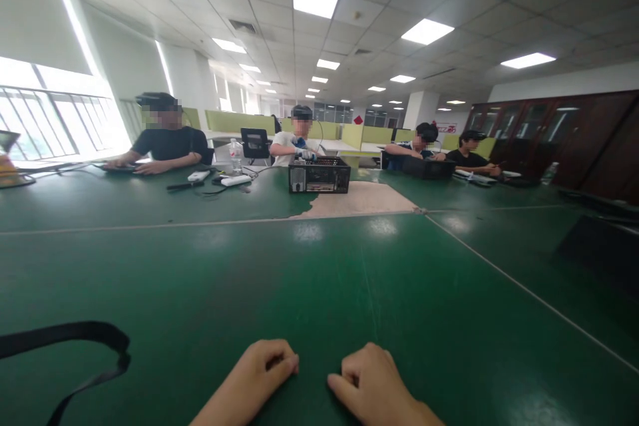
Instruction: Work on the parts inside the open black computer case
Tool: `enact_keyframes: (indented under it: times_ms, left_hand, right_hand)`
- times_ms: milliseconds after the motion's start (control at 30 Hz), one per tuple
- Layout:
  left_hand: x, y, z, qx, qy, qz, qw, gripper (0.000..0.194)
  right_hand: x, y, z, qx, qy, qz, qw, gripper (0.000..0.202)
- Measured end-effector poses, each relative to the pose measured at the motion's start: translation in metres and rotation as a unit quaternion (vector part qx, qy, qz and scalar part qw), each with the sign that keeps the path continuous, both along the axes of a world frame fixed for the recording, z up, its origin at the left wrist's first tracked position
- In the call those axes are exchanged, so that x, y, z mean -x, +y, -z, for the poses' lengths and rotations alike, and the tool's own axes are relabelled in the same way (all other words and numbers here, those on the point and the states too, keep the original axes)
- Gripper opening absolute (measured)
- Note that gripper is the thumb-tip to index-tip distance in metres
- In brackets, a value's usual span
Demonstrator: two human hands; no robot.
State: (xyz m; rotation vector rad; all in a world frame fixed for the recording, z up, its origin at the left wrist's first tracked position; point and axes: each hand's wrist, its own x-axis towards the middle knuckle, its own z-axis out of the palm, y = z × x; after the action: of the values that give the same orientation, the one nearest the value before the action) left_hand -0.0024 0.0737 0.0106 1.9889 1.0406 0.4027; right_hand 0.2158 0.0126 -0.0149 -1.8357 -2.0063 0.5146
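My left hand (pixel 269 369) rests on the green tabletop (pixel 210 286) near its front edge, fingers curled into a loose fist with the thumb along the side. A short gap to the right lies my right hand (pixel 372 383), also curled, its thumb pointing left. No object shows in either fist, and the two hands do not touch. Left of my hands, a black strap (pixel 74 331) loops across the table from the frame's left edge.
Across the table a person in white (pixel 297 143) handles an open black computer case (pixel 319 176). Other people sit left and right, one at a second dark case (pixel 429 166). A water bottle (pixel 235 156), cables and white power strips (pixel 235 181) lie left. A bare patch (pixel 364 200) breaks the green surface.
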Motion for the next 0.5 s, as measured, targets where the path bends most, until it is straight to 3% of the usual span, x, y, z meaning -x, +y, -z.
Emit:
enact_keyframes:
  times_ms: [100,500]
  left_hand:
    - [-0.0007,0.0019,0.0023,-0.012,0.011,-0.002,1.0,0.03]
    - [-0.0026,-0.0026,0.0033,-0.003,-0.01,-0.01,1.0,0.032]
  right_hand:
    - [0.0013,0.0005,-0.0074,0.005,0.006,0.004,1.0,0.036]
    - [-0.0028,0.0016,0.0019,-0.003,0.025,-0.005,1.0,0.036]
